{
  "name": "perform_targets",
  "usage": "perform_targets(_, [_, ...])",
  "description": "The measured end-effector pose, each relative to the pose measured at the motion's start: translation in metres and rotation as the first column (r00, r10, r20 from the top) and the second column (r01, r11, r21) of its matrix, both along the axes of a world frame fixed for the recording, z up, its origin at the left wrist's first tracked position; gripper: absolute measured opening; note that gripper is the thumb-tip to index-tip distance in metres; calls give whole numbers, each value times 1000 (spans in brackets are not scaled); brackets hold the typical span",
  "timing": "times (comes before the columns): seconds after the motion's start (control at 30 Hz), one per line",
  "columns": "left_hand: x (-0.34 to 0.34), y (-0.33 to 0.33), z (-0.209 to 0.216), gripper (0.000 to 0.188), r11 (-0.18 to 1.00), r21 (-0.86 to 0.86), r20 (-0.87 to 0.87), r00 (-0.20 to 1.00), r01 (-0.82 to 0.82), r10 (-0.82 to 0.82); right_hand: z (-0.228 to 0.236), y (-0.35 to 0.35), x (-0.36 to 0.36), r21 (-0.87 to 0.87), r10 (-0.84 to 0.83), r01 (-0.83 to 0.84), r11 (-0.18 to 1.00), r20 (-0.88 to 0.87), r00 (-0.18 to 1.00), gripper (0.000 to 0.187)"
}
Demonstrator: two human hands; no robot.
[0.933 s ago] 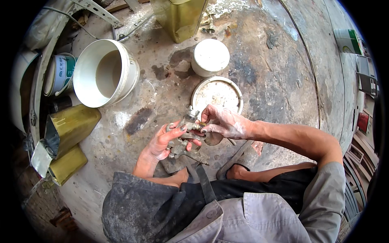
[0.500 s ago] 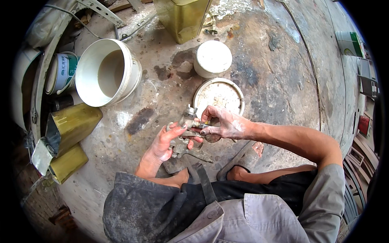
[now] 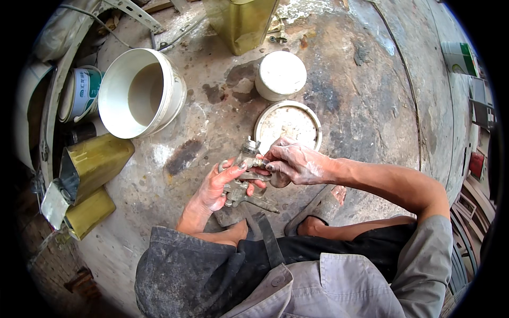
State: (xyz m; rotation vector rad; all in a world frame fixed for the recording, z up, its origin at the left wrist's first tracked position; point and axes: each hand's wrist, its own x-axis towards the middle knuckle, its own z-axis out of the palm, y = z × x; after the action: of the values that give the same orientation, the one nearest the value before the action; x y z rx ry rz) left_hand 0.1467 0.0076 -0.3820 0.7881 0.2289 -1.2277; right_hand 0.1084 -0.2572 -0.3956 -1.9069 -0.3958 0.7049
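My left hand (image 3: 213,186) is closed around a metal spray gun (image 3: 237,191), stained with pale paint. The gun's round head (image 3: 249,150) points away from me, and its handle or lever part slants down to the right, below my fingers. My right hand (image 3: 299,163) pinches at a small brass-and-metal fitting (image 3: 260,162) on the gun's right side. Its curled fingers partly hide what they grip. Both hands are above the floor, just on the near side of a white round lid (image 3: 288,124), smeared with dried paint.
Beyond the lid stands a white tub (image 3: 281,77). A large white bucket (image 3: 174,100) with murky liquid sits at left. Gold tins lie at left (image 3: 106,161) and stand at the far side (image 3: 241,26). A dark hose (image 3: 405,71) crosses the floor at right. My sandalled foot (image 3: 318,214) is below.
My right hand's fingers have turned and curled more tightly over the fitting, with the back of the hand now facing up. The left hand and spray gun have hardly moved.
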Motion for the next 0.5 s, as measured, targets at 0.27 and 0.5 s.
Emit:
perform_targets(0.27, [-6,2,-9,46,1000,8,-32,999,-23,24,17,3,7,52,-110,127,990,-253,961,33])
perform_targets(0.5, [-1,-4,-2,49,999,33,-24,1000,-4,5,10,2,2,29,-44,45,999,-57,997,20])
